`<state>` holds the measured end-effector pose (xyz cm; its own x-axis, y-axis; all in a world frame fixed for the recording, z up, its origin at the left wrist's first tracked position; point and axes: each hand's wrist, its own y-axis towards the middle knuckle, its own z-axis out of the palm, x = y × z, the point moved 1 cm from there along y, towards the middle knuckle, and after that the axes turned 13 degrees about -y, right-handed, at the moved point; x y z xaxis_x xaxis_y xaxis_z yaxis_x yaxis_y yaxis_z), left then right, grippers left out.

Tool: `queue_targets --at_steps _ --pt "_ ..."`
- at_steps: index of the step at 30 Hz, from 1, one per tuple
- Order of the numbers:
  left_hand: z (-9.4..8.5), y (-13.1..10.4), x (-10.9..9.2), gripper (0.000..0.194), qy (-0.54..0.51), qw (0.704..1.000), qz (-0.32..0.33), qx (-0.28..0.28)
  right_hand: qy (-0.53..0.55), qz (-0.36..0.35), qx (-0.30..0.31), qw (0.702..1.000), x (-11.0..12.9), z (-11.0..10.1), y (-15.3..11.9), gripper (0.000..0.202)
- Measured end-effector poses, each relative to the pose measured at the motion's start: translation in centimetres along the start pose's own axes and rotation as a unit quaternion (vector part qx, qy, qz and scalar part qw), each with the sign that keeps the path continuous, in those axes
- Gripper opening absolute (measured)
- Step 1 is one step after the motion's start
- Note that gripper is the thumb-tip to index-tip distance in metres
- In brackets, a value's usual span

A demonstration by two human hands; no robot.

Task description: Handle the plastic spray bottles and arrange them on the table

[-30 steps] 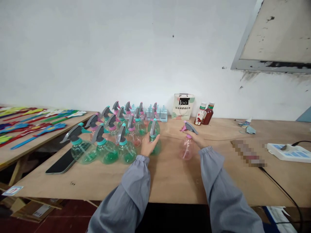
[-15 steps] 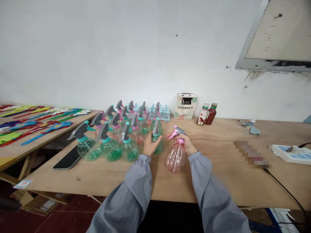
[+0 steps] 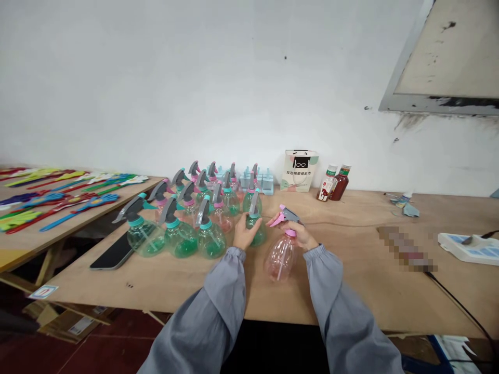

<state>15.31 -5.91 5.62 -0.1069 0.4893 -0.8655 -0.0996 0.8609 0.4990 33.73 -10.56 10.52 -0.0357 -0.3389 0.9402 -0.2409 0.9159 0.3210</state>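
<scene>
So the right hand has its fingers wrapped round the neck of a pink sprayer, whose body leans down and to the left below the grip. Left hand is clamped on a green sprayer just beside it, upright. All this on a bare wood counter shoved against a scuffed white wall, with another counter off to the left covered in colourful hand-shaped sticks. Counting: three green sprayers line the front, more pink and green behind, overlapping too much for me to tally. Also one phone, one paper bag, two sauce bottles.
</scene>
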Motion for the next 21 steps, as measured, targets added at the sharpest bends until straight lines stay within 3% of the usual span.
queue_targets --at_steps 4,11,17,21 --pt "-0.08 0.09 -0.07 0.030 -0.006 1.000 0.001 0.004 0.007 -0.047 -0.005 0.999 0.50 0.22 -0.12 0.004" --pt "-0.04 0.13 0.18 0.031 -0.009 1.000 -0.006 0.011 0.031 -0.020 -0.007 0.999 0.36 0.19 -0.12 0.019" --pt "-0.03 0.20 0.44 0.031 -0.014 1.000 -0.009 0.009 0.045 -0.048 -0.061 0.996 0.30 -0.26 -0.04 0.007" --pt "-0.04 0.20 0.39 0.029 -0.020 1.000 -0.003 0.011 0.062 -0.010 -0.059 0.996 0.25 -0.61 -0.25 0.013"
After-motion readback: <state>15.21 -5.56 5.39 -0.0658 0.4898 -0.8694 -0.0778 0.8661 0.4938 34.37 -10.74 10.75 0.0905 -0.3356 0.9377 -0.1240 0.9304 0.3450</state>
